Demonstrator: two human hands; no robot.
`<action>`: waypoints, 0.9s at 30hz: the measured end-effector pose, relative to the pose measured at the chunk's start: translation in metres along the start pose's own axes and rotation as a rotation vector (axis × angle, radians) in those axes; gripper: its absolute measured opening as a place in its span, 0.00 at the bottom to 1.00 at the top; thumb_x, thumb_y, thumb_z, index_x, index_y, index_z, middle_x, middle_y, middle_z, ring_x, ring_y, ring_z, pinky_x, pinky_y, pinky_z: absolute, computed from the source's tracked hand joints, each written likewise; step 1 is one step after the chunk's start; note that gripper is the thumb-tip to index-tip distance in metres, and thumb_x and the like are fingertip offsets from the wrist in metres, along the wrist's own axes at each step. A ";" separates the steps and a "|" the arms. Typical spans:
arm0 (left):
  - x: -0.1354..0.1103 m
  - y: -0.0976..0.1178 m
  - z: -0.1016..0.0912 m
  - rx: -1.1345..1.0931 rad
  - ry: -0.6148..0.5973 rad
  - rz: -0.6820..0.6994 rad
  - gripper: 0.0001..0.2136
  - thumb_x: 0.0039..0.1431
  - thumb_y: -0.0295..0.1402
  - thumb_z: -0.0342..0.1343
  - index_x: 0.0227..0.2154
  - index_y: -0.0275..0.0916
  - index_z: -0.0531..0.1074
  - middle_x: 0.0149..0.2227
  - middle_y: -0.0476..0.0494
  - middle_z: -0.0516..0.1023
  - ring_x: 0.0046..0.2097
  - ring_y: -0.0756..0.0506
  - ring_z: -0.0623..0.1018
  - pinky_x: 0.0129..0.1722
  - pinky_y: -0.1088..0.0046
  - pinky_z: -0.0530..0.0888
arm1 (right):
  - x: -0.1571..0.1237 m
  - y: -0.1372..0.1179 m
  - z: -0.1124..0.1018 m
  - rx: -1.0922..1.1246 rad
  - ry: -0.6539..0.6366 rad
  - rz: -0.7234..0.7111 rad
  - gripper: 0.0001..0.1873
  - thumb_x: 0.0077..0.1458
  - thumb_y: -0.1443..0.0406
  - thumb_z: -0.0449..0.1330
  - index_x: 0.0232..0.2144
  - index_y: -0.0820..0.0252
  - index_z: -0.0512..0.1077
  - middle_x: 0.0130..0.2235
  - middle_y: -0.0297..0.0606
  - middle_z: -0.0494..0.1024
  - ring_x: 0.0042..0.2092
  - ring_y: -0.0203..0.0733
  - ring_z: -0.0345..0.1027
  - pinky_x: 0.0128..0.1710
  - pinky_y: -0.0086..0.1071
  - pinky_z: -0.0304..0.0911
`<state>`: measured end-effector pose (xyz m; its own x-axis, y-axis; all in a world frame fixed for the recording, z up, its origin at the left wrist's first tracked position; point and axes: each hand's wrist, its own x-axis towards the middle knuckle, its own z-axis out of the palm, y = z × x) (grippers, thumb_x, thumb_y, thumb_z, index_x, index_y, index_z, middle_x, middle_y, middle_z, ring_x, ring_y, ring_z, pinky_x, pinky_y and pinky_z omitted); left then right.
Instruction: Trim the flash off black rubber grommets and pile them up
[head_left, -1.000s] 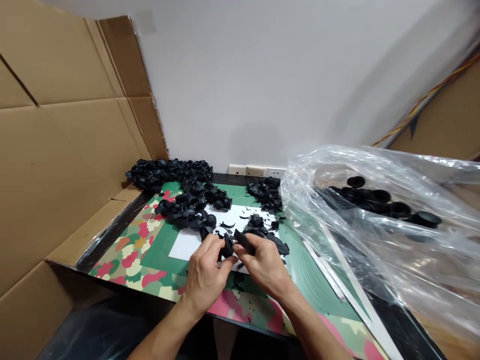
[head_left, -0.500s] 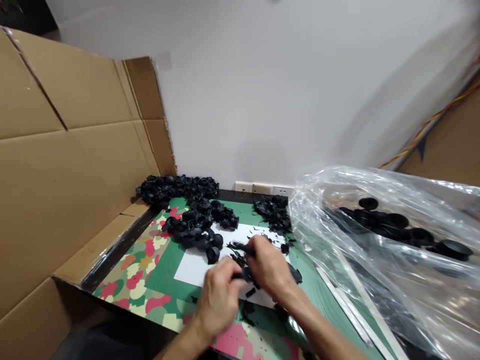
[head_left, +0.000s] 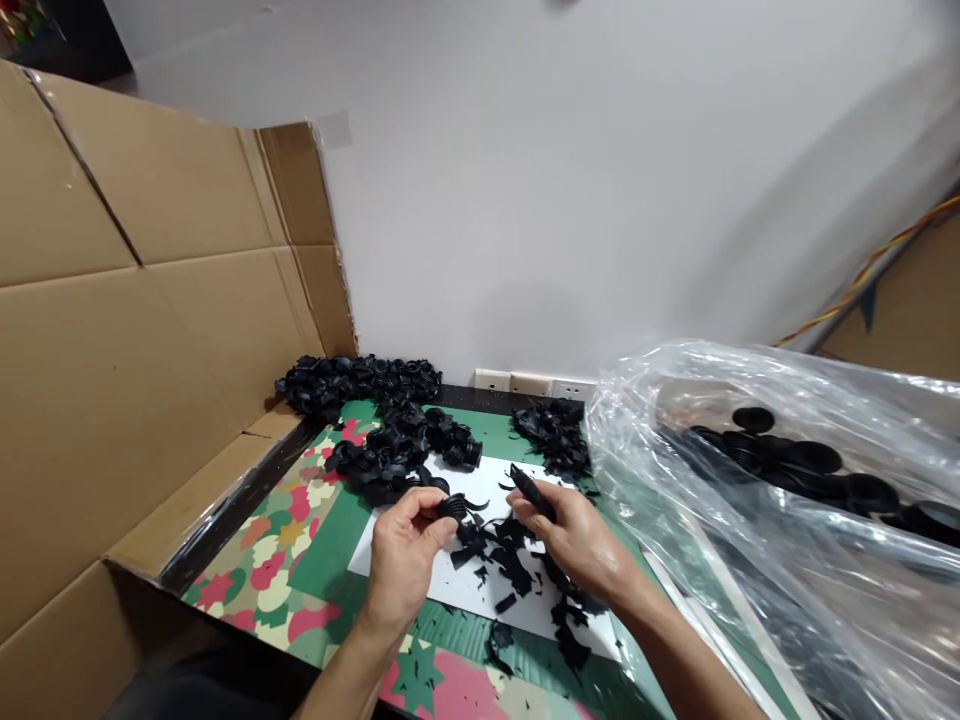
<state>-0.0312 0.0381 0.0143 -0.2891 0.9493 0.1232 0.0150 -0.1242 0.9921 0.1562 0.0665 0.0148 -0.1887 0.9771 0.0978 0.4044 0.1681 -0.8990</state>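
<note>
My left hand (head_left: pixel 403 550) is closed, pinching a black ribbed rubber piece (head_left: pixel 451 508) between thumb and fingertips above the white sheet (head_left: pixel 364 555). A little to the right, my right hand (head_left: pixel 577 530) is wrapped round a slim black pen-shaped tool (head_left: pixel 534 492), whose tip points up and to the left. Its exact kind cannot be made out. The tool and the ribbed piece are apart. Below and between my hands, thin black rubber scraps (head_left: pixel 512 565) lie scattered over the sheet.
Black ribbed pieces (head_left: pixel 405 440) are heaped at the back left, and a pile of black shavings (head_left: pixel 555 435) lies at the back right. A clear plastic bag (head_left: pixel 637 400) holds black round parts (head_left: pixel 810 458). Cardboard (head_left: pixel 225 330) walls the left side; sockets (head_left: pixel 529 384) line the wall.
My hands have moved apart, the left one up and leftward with the ribbed piece, the right one rightward with the tool. The scraps on the sheet are now more exposed.
</note>
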 end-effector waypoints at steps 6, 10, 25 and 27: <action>-0.005 0.006 0.004 -0.142 -0.053 -0.093 0.11 0.38 0.28 0.66 0.28 0.35 0.76 0.23 0.51 0.73 0.23 0.53 0.70 0.23 0.79 0.68 | -0.006 -0.017 0.005 0.129 0.103 -0.074 0.13 0.51 0.57 0.56 0.33 0.59 0.74 0.35 0.40 0.78 0.36 0.45 0.71 0.35 0.35 0.64; -0.009 0.010 0.008 -0.379 -0.162 -0.280 0.20 0.40 0.33 0.69 0.39 0.36 0.72 0.29 0.47 0.76 0.26 0.49 0.76 0.21 0.79 0.70 | -0.016 -0.020 0.021 0.285 0.052 -0.082 0.08 0.50 0.62 0.57 0.33 0.58 0.72 0.34 0.38 0.77 0.36 0.44 0.71 0.35 0.34 0.65; -0.015 0.006 0.007 -0.299 -0.311 -0.481 0.18 0.35 0.38 0.71 0.26 0.34 0.70 0.20 0.50 0.72 0.20 0.53 0.73 0.12 0.85 0.61 | -0.019 -0.009 0.045 0.623 0.128 0.189 0.12 0.42 0.59 0.62 0.28 0.63 0.73 0.22 0.30 0.69 0.20 0.32 0.57 0.21 0.29 0.54; -0.015 0.007 0.006 -0.284 -0.363 -0.512 0.19 0.36 0.39 0.70 0.23 0.35 0.67 0.18 0.51 0.71 0.18 0.53 0.72 0.12 0.85 0.58 | -0.020 -0.008 0.045 0.573 0.155 0.156 0.11 0.44 0.59 0.61 0.26 0.62 0.73 0.22 0.31 0.70 0.22 0.34 0.59 0.22 0.29 0.56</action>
<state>-0.0213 0.0250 0.0193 0.1465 0.9392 -0.3106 -0.3037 0.3415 0.8894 0.1163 0.0398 0.0011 -0.0165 0.9994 -0.0312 -0.1372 -0.0332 -0.9900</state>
